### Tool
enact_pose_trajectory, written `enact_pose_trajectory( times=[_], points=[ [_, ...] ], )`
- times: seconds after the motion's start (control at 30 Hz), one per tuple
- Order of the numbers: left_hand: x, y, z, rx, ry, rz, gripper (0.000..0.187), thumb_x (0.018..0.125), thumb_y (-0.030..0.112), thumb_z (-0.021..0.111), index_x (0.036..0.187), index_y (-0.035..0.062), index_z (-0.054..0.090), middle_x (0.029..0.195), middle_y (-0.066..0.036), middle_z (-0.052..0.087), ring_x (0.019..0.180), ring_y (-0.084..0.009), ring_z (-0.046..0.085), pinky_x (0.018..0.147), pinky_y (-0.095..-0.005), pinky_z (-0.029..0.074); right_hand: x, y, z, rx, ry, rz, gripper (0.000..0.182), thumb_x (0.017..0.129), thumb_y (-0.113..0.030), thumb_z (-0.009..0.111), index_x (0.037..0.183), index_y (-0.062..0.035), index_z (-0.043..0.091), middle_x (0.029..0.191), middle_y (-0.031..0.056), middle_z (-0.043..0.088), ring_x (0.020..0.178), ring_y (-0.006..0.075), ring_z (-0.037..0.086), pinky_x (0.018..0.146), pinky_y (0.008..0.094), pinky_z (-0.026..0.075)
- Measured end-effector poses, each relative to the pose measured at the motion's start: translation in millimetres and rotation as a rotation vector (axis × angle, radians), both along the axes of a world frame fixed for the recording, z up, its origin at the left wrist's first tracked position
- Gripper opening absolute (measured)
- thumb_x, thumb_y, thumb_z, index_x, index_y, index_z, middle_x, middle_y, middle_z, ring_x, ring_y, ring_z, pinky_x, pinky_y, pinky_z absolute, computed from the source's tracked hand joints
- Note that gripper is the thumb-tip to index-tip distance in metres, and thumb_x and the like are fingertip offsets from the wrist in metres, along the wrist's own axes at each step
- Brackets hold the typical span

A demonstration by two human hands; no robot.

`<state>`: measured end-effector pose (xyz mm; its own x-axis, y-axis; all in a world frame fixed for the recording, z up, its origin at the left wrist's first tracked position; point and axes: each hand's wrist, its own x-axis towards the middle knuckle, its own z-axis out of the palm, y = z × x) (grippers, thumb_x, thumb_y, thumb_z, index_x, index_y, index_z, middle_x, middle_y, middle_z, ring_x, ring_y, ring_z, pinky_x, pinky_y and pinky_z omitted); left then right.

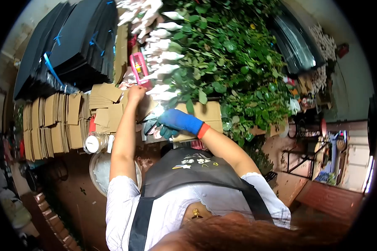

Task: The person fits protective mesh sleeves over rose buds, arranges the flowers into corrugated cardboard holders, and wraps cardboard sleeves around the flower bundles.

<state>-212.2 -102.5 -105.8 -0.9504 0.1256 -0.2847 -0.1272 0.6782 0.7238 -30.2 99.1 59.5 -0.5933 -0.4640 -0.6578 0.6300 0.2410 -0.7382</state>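
Note:
My left hand [137, 94] is bare, its fingers drawn together at the lower end of a pink-framed tool [135, 63]. What they hold is too small to make out. My right hand [180, 121] wears a blue glove with an orange cuff and dark green fingertips. It is over the front edge of the work surface, beside a dark, blade-like object [149, 126]; its grip is unclear. White-wrapped flower heads [170, 55] are lined up beyond my hands, their leafy green stems [230, 62] stretching right. Brown cardboard [207, 112] lies beside the glove.
Stacked cardboard pieces [56, 111] and tall black sheets [81, 39] stand at the left. Below them are a jar with a white lid [93, 143] and a round tub [101, 172]. A dark metal stand [303, 152] is on the floor at the right.

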Motion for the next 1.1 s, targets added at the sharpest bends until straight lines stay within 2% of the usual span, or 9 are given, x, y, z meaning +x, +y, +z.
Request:
enact_pose_trajectory(
  times=[0.13, 0.2, 0.4, 0.5, 0.6, 0.67, 0.8, 1.03, 1.1],
  points=[
    [33, 6, -12, -0.267, -0.03, -0.158, 0.037, 0.088, 0.034, 0.064, 0.105, 0.0023, 0.073, 0.11, -0.021, 0.072, 0.103, -0.0333, 0.07, 0.086, -0.0435, 0.053, 16, 8, -8, -0.131, 0.154, -0.011, 0.04, 0.101, -0.037, 0.052, 0.107, 0.0003, 0.067, 0.087, 0.0084, 0.074, 0.066, 0.0149, 0.07, 0.054, 0.0242, 0.053],
    [78, 10, 4, 0.251, 0.229, 0.017, 0.03, 0.091, 0.027, 0.066, 0.101, -0.0001, 0.073, 0.099, -0.017, 0.072, 0.09, -0.0279, 0.07, 0.078, -0.0382, 0.053, 39, 27, 17, -0.142, 0.186, 0.032, 0.034, 0.102, -0.03, 0.053, 0.109, -0.0007, 0.067, 0.096, 0.0094, 0.073, 0.079, 0.0145, 0.071, 0.067, 0.0274, 0.057],
    [222, 107, 172, 0.396, 0.734, -0.026, 0.011, 0.084, 0.011, 0.071, 0.093, 0.0052, 0.074, 0.084, -0.006, 0.059, 0.076, -0.0197, 0.058, 0.07, -0.0336, 0.045, 155, 161, 62, -0.6, 0.261, -0.048, 0.034, 0.103, -0.024, 0.054, 0.117, 0.0029, 0.069, 0.11, 0.017, 0.072, 0.103, 0.0252, 0.069, 0.091, 0.0364, 0.054],
    [213, 187, 200, 0.066, 1.044, -0.384, 0.014, 0.078, 0.012, 0.073, 0.092, 0.0116, 0.075, 0.111, -0.01, 0.062, 0.102, -0.0312, 0.056, 0.09, -0.046, 0.043, 199, 203, 43, -0.728, 0.248, -0.311, 0.04, 0.101, -0.034, 0.057, 0.1, 0.0027, 0.072, 0.099, 0.0226, 0.072, 0.102, 0.0347, 0.07, 0.093, 0.0447, 0.054],
    [188, 258, 185, -0.154, 1.092, -0.551, 0.01, 0.079, 0.017, 0.07, 0.087, 0.015, 0.075, 0.149, -0.014, 0.045, 0.141, -0.0395, 0.034, 0.116, -0.0591, 0.022, 205, 202, 7, -0.77, 0.134, -0.641, 0.046, 0.103, -0.038, 0.053, 0.118, 0.0035, 0.063, 0.108, 0.0216, 0.071, 0.102, 0.0311, 0.07, 0.088, 0.0404, 0.056],
    [173, 284, 172, -0.494, 0.915, -0.627, 0.009, 0.08, 0.017, 0.067, 0.082, 0.0151, 0.075, 0.158, -0.015, 0.034, 0.149, -0.0402, 0.021, 0.12, -0.0618, 0.014, 196, 198, -20, -0.734, -0.055, -0.768, 0.045, 0.105, -0.04, 0.049, 0.124, -0.0012, 0.062, 0.109, 0.0154, 0.072, 0.099, 0.0253, 0.07, 0.087, 0.0392, 0.057],
    [164, 299, 128, -0.563, 0.966, -0.443, 0.056, 0.078, 0.021, 0.073, 0.131, 0.033, 0.063, 0.161, -0.018, 0.023, 0.15, -0.0406, 0.016, 0.119, -0.063, 0.015, 215, 191, -82, -0.514, -0.213, -0.726, 0.044, 0.103, -0.045, 0.051, 0.116, -0.005, 0.064, 0.102, 0.0096, 0.072, 0.09, 0.0215, 0.071, 0.082, 0.0356, 0.057],
    [166, 300, 133, -0.505, 0.918, -0.429, 0.055, 0.067, 0.024, 0.084, 0.119, 0.0273, 0.068, 0.158, -0.019, 0.03, 0.148, -0.0421, 0.02, 0.119, -0.0616, 0.016, 195, 184, -204, -0.079, -0.097, -0.578, 0.031, 0.101, -0.026, 0.054, 0.119, -0.0006, 0.057, 0.103, 0.0219, 0.071, 0.086, 0.0302, 0.073, 0.065, 0.0373, 0.06],
    [169, 292, 144, -0.417, 0.881, -0.482, 0.049, 0.069, 0.023, 0.084, 0.116, 0.0253, 0.07, 0.157, -0.019, 0.031, 0.148, -0.0425, 0.021, 0.119, -0.0616, 0.017, 193, 194, -191, 0.136, 0.18, -0.521, 0.039, 0.098, -0.03, 0.057, 0.125, -0.0012, 0.057, 0.115, 0.0202, 0.068, 0.102, 0.0334, 0.069, 0.081, 0.0443, 0.057]
  ],
)
